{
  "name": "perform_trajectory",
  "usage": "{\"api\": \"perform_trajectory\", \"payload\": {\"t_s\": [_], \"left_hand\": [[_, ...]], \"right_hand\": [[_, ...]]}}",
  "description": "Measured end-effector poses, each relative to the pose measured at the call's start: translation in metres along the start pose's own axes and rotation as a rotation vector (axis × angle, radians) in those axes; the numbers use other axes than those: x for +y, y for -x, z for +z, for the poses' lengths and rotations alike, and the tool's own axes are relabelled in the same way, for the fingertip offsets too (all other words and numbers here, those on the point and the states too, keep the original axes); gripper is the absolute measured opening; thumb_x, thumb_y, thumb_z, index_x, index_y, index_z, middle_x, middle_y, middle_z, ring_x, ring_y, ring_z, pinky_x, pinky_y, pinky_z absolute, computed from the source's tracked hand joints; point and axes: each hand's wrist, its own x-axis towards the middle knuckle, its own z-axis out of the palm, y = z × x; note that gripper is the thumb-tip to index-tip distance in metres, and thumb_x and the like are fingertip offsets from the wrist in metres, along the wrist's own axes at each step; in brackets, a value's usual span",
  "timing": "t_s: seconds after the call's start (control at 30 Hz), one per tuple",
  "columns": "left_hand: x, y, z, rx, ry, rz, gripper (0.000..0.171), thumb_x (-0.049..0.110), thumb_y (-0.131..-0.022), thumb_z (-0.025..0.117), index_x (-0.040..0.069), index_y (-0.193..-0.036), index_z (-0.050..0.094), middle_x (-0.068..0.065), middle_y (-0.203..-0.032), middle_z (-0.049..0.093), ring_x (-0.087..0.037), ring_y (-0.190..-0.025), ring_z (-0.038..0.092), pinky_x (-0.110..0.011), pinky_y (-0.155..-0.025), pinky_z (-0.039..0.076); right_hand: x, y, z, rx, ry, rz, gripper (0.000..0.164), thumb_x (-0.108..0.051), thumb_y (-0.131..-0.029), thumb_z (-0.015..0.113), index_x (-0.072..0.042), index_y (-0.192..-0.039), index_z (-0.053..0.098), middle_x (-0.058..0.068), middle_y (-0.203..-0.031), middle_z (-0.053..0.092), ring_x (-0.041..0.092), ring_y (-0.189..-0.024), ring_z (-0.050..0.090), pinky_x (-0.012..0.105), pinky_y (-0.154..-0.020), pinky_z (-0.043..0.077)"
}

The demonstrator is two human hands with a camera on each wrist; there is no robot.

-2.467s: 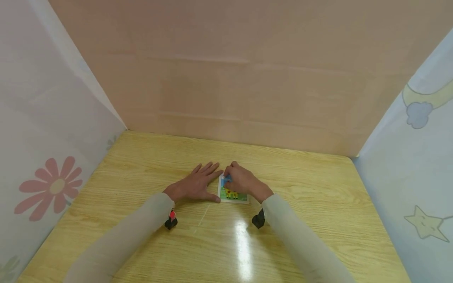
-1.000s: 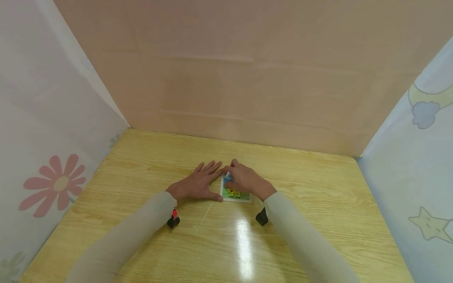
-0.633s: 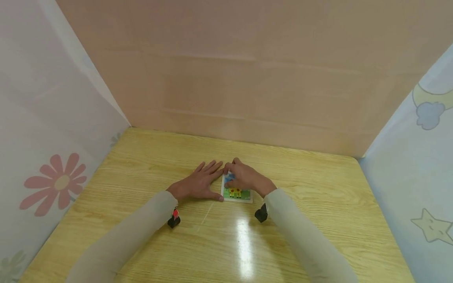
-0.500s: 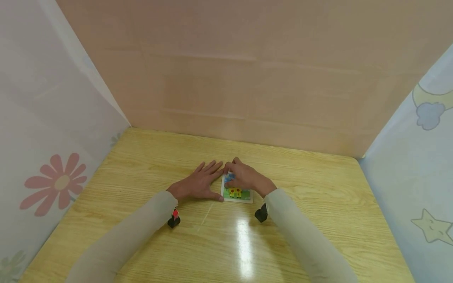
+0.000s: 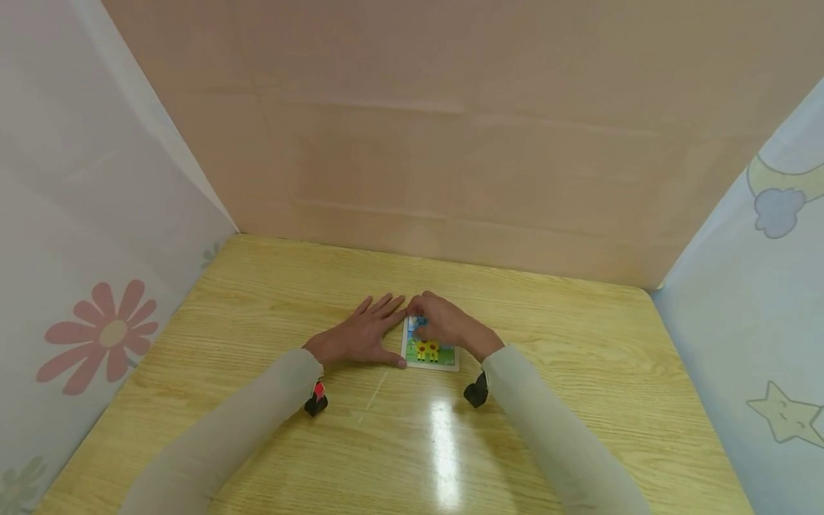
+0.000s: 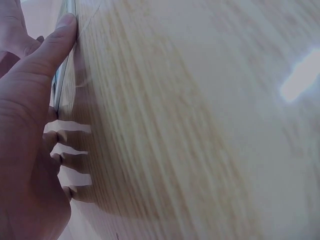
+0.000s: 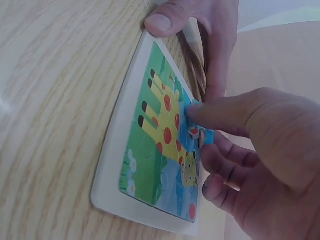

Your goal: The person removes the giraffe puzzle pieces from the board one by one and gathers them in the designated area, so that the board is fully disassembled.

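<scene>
A small jigsaw puzzle in a white frame [image 7: 112,172], with a yellow, red-spotted giraffe on green and blue, lies flat on the table. My left hand [image 5: 362,336] rests at its left side with fingers spread; the thumb touches one corner and the index fingertip is near the other. Over the top part of the picture, my right hand [image 5: 444,320] pinches a small blue puzzle piece [image 7: 208,136] between thumb and fingers. The piece stands tilted up from the picture, and the fingers hide much of it. In the left wrist view, the puzzle shows only as a thin edge.
The wood-grain table [image 5: 290,458] reaches back to a plain tan sheet [image 5: 412,143]. White sheets with a printed flower [image 5: 106,335] and a star [image 5: 787,413] hang at the sides. A black wrist device [image 5: 476,392] sits below each cuff.
My right hand's fingers have shifted slightly over the puzzle's upper part, and more of the giraffe shows. My left hand keeps its place beside the frame. The head view has turned a little.
</scene>
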Motion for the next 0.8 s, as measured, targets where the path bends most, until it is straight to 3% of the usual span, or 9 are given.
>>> {"api": "perform_trajectory", "payload": {"t_s": [0.27,0.47,0.6,0.8], "left_hand": [[0.000,0.002,-0.001,-0.005,0.023,-0.006,0.109,0.069,-0.094,0.069,0.017,-0.173,0.015,-0.010,-0.182,0.007,-0.037,-0.170,0.004,-0.066,-0.135,0.003],[0.001,0.003,-0.002,-0.015,0.015,-0.011,0.109,0.071,-0.094,0.067,0.019,-0.173,0.015,-0.009,-0.183,0.004,-0.035,-0.170,0.001,-0.065,-0.135,0.001],[0.002,0.002,-0.002,-0.019,-0.003,-0.007,0.108,0.072,-0.094,0.066,0.016,-0.173,0.018,-0.009,-0.183,0.005,-0.035,-0.170,0.002,-0.066,-0.135,0.003],[0.002,0.001,-0.002,-0.022,-0.020,-0.017,0.110,0.075,-0.092,0.066,0.016,-0.172,0.020,-0.008,-0.183,0.005,-0.034,-0.170,0.003,-0.065,-0.135,0.005]], "right_hand": [[-0.001,0.002,0.000,0.053,-0.045,-0.032,0.017,-0.010,-0.105,0.065,-0.010,-0.121,0.071,0.008,-0.119,0.070,0.019,-0.100,0.064,0.044,-0.098,0.058],[-0.003,0.007,-0.009,0.068,-0.124,-0.041,0.017,-0.007,-0.106,0.061,-0.007,-0.119,0.071,0.009,-0.114,0.073,0.017,-0.090,0.065,0.037,-0.086,0.058],[-0.002,0.015,-0.020,0.069,-0.146,-0.017,0.019,-0.008,-0.107,0.060,-0.003,-0.123,0.069,0.012,-0.115,0.072,0.018,-0.089,0.065,0.034,-0.082,0.056],[0.017,0.029,-0.031,0.082,-0.135,0.038,0.018,-0.011,-0.108,0.060,-0.004,-0.121,0.070,0.012,-0.111,0.072,0.018,-0.084,0.064,0.030,-0.075,0.054]]}}
